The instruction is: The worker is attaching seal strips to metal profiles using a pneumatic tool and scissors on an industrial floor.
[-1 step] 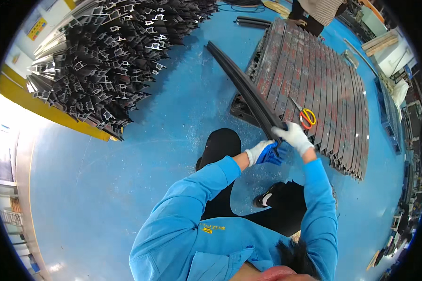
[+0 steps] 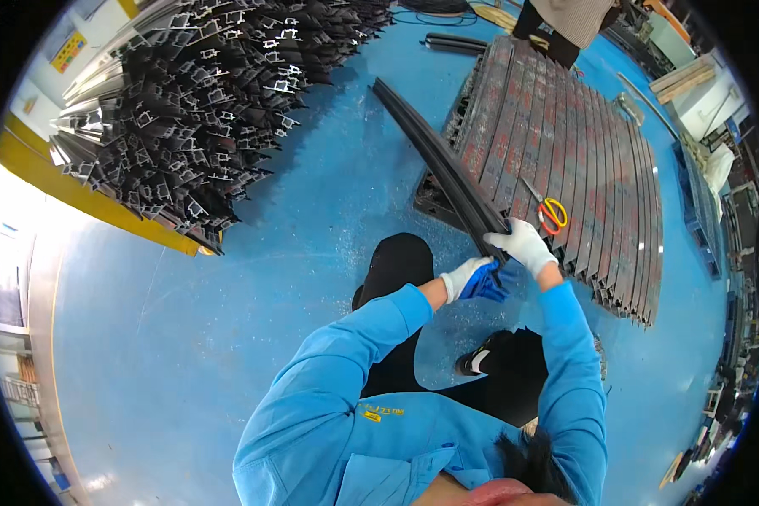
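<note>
A bundle of long black profile strips (image 2: pixel 437 155) slants from the far middle of the floor toward me, its middle lying against the left edge of a ribbed stack. My left hand (image 2: pixel 474 280), in a white glove with a blue palm, is closed under the near end of the strips. From the right, my gloved right hand (image 2: pixel 523 244) grips the same end from above, its fingers lying over the strips. The near tip is partly hidden between the hands. Scissors (image 2: pixel 551 212) with yellow and red handles rest on the stack, just beyond my right hand.
The ribbed stack of dark, red-marked bars (image 2: pixel 582 169) stands low at my right. Many metal profiles (image 2: pixel 194 126) are piled at the far left above a yellow beam (image 2: pixel 101 207). Another person (image 2: pixel 565 25) is at the far end of the stack. White bits litter the blue floor (image 2: pixel 312 278).
My right hand has shifted very slightly at the near end of the strips, and its fingers look sharper now. The strips and my left hand have hardly moved.
</note>
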Demonstrator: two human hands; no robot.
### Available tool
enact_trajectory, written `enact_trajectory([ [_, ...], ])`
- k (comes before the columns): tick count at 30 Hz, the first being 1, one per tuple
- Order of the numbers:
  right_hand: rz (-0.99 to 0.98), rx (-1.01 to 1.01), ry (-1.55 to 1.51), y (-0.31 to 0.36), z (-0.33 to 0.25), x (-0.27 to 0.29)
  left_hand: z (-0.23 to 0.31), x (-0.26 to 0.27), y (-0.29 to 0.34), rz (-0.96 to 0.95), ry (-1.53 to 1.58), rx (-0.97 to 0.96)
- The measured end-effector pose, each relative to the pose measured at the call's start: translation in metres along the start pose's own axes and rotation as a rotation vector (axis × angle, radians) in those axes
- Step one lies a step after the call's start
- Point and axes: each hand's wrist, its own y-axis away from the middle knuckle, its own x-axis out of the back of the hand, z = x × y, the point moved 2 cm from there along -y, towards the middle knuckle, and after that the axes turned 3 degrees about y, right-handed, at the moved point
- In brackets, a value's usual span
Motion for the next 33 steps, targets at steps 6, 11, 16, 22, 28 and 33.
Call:
enact_trajectory([
  [6,0.029,-0.022,0.040,-0.009,-0.006,0.015,0.018,-0.057,0.041,-0.036,0.126,-0.040],
  [11,0.002,-0.069,-0.048,0.048,-0.028,0.065,0.064,-0.061,0.043,0.176,0.159,-0.363],
  [16,-0.083,0.035,-0.053,0.116,-0.047,0.073,0.094,0.010,0.038,0.228,0.062,-0.427],
  [22,0.133,0.034,0.204,0.208,-0.007,0.085,0.035,-0.039,0.011,0.311,0.040,-0.490],
  [28,0.350,0.050,0.249,0.298,0.036,0.098,0.013,-0.119,0.000,0.069,-0.118,-0.391],
  [33,0.467,0.004,0.302,0.336,0.095,0.085,0.007,-0.156,-0.006,0.056,-0.250,-0.416],
])
